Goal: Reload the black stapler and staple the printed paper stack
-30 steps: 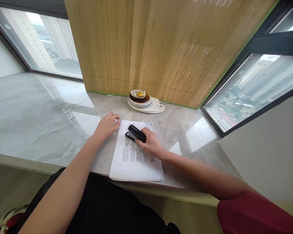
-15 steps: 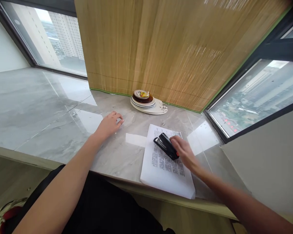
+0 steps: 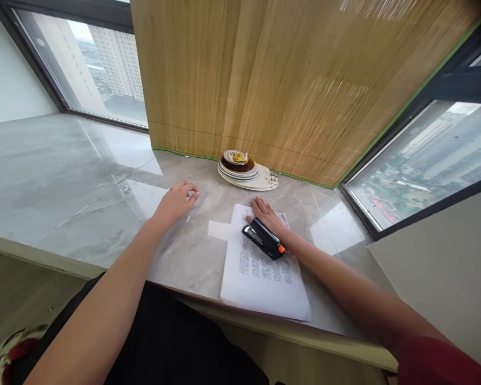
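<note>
A black stapler [image 3: 264, 238] with an orange end lies slantwise on a stack of printed paper [image 3: 260, 291] near the front edge of the sill. My right hand [image 3: 268, 216] rests flat over the far end of the paper, fingers stretched out, just beyond the stapler and not gripping it. The hand covers part of the top of the sheet. To the left, my left hand [image 3: 179, 200] rests on the marble surface with curved fingers a little apart and nothing in them.
A stack of plates [image 3: 246, 184] with a small yellow packet [image 3: 241, 157] on top stands at the back, before the bamboo blind [image 3: 240, 80]. Windows [image 3: 428, 160] flank the marble sill [image 3: 92, 214], whose front edge runs above my lap.
My right hand has let go of the stapler and moved forward to lie on the paper's far end. The paper and stapler have shifted slightly left. My left hand stays nearly still.
</note>
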Demonstrator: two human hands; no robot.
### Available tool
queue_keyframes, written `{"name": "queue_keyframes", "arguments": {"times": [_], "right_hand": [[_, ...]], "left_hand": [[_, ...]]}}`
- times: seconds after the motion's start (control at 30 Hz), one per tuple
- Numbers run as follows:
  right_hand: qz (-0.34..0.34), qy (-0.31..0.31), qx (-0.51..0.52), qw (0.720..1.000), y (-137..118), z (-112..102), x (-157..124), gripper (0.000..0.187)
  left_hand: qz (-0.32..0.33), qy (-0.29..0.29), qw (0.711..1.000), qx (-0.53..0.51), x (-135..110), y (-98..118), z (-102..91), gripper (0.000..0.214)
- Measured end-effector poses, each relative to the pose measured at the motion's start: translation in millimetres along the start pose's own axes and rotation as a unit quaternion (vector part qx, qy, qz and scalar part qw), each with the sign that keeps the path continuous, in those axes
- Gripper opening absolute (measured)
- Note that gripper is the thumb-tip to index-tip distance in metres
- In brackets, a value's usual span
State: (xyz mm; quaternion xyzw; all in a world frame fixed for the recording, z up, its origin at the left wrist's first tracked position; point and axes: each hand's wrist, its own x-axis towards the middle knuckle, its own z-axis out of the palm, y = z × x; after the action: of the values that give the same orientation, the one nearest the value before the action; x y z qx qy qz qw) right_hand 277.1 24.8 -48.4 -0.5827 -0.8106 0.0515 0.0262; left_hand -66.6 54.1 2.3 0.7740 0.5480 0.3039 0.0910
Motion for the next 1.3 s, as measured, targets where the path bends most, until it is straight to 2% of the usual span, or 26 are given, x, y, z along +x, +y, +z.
{"name": "queue_keyframes", "arguments": {"times": [0.1, 0.23, 0.37, 0.53, 0.77, 0.83, 0.9, 1.0, 1.13, 1.2, 1.3], "right_hand": [[-0.036, 0.002, -0.001, 0.999, -42.6, 2.7, 31.0, 0.075], [-0.092, 0.037, 0.022, 0.995, -105.4, 7.1, 73.9, 0.066], [-0.134, 0.048, 0.057, 0.988, -148.1, 8.3, 98.6, 0.059], [-0.144, 0.057, 0.073, 0.985, -163.1, 8.9, 101.6, 0.056], [-0.142, 0.062, 0.078, 0.985, -150.8, 5.7, 87.0, 0.056], [-0.143, 0.063, 0.079, 0.985, -142.6, 4.5, 79.9, 0.056], [-0.140, 0.064, 0.083, 0.985, -132.6, 4.0, 72.3, 0.055], [-0.138, 0.066, 0.090, 0.984, -116.5, 4.5, 63.0, 0.052], [-0.137, 0.081, 0.129, 0.979, -100.4, 3.5, 57.7, 0.047], [-0.132, 0.110, 0.181, 0.968, -96.7, -1.5, 53.6, 0.041], [-0.106, 0.200, 0.282, 0.933, -95.3, -16.1, 34.4, 0.027]], "left_hand": [[-0.001, 0.019, 1.000, -0.011, 1.3, -5.9, -2.1, 0.025], [-0.003, 0.050, 0.999, -0.015, 3.1, -16.2, -7.2, 0.025], [-0.017, 0.099, 0.995, -0.010, 5.0, -21.3, -14.8, 0.024], [-0.046, 0.145, 0.988, -0.008, 5.5, -19.6, -20.4, 0.019], [-0.043, 0.135, 0.990, -0.010, 4.7, -16.7, -20.9, 0.021], [-0.032, 0.117, 0.992, -0.015, 4.3, -15.6, -20.9, 0.022], [-0.016, 0.073, 0.997, -0.024, 3.5, -13.7, -20.5, 0.023], [0.023, -0.042, 0.998, -0.039, 1.6, -9.3, -19.5, 0.025], [0.065, -0.187, 0.979, -0.052, -2.6, -2.4, -16.9, 0.028], [0.073, -0.232, 0.969, -0.051, -4.7, -0.3, -14.9, 0.030], [0.085, -0.267, 0.959, -0.044, -6.7, -0.5, -11.3, 0.034]]}}
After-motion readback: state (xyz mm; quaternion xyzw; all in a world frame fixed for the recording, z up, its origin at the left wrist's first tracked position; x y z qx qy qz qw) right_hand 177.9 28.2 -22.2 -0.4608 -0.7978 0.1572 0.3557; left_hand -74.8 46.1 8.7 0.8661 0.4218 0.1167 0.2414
